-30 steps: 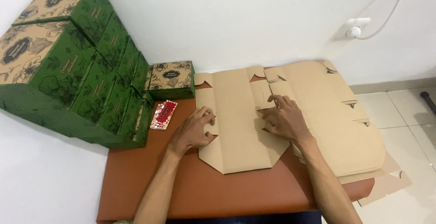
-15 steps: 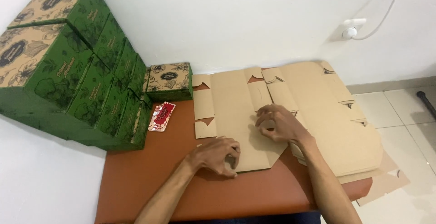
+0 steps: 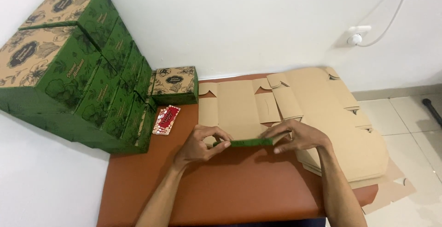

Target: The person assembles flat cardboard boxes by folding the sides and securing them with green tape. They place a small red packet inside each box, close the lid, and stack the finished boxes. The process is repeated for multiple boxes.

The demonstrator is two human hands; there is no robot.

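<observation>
A flat, unfolded cardboard box blank [image 3: 237, 109] lies on the brown table [image 3: 230, 185], plain kraft side up. Its near flap [image 3: 244, 142] is folded upward and shows a green printed face. My left hand [image 3: 200, 145] pinches the left end of that flap. At the flap's right end, my right hand [image 3: 294, 137] grips it with the fingers curled over the edge. Both forearms reach in from the bottom of the view.
A stack of more flat blanks [image 3: 340, 130] sits to the right, overhanging the table. Several assembled green boxes [image 3: 78, 75] are piled at the left, a small one [image 3: 175, 85] behind. A small red packet [image 3: 166, 119] lies near them. A wall socket [image 3: 357, 34] with a cable is above.
Both hands slid from the middle of the blank to its near edge and lifted the near flap, so its green face now shows. The view has tilted a little.
</observation>
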